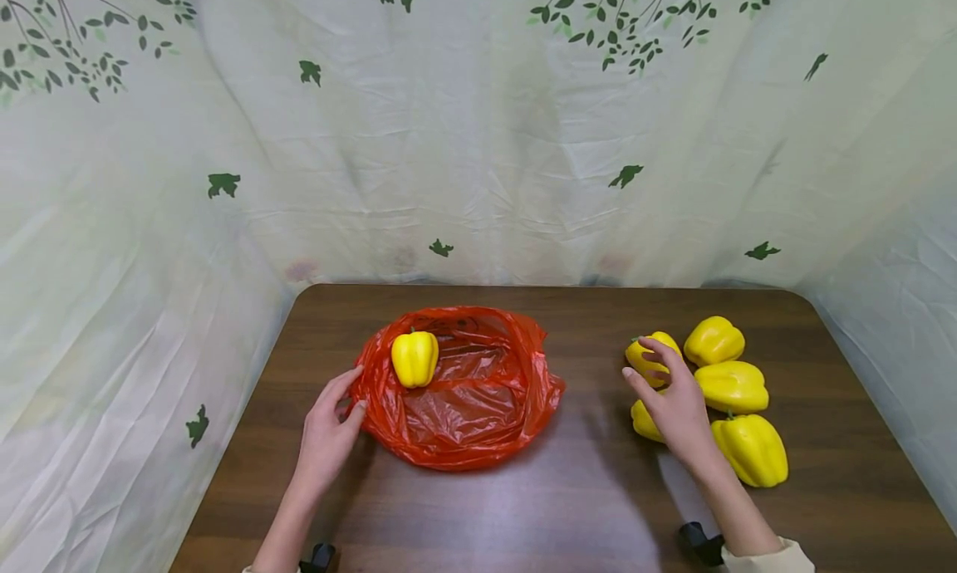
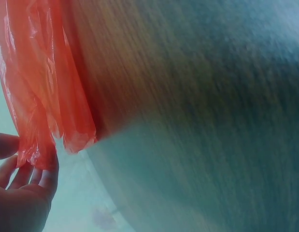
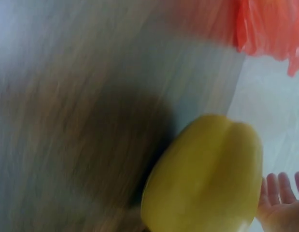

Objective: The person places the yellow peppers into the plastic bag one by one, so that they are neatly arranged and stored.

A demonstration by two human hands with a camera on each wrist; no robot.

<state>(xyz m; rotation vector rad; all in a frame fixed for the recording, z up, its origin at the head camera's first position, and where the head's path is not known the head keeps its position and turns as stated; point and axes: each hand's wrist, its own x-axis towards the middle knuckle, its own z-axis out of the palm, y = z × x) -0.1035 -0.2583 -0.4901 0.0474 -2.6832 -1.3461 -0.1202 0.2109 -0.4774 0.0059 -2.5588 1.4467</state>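
Observation:
A red plastic bag [image 1: 456, 423] lies with its mouth spread wide on the table, and one yellow bell pepper [image 1: 414, 359] sits inside at its left. My left hand [image 1: 329, 428] holds the bag's left rim between thumb and fingers; in the left wrist view the bag [image 2: 43, 96] hangs between them. My right hand [image 1: 679, 403] is over the peppers at the right, fingers spread and slightly bent, nothing in its grasp. Its thumb and fingertips are near the back-left pepper [image 1: 645, 353]. In the right wrist view, a pepper [image 3: 202, 179] stands large beside the hand [image 3: 284, 203].
More yellow peppers lie around the right hand: one at the back [image 1: 714, 340], one at the right [image 1: 733, 388], a front one [image 1: 750, 450] and one partly hidden by the hand [image 1: 646, 422]. A pale leaf-printed curtain [image 1: 478, 141] surrounds the brown table [image 1: 523, 515].

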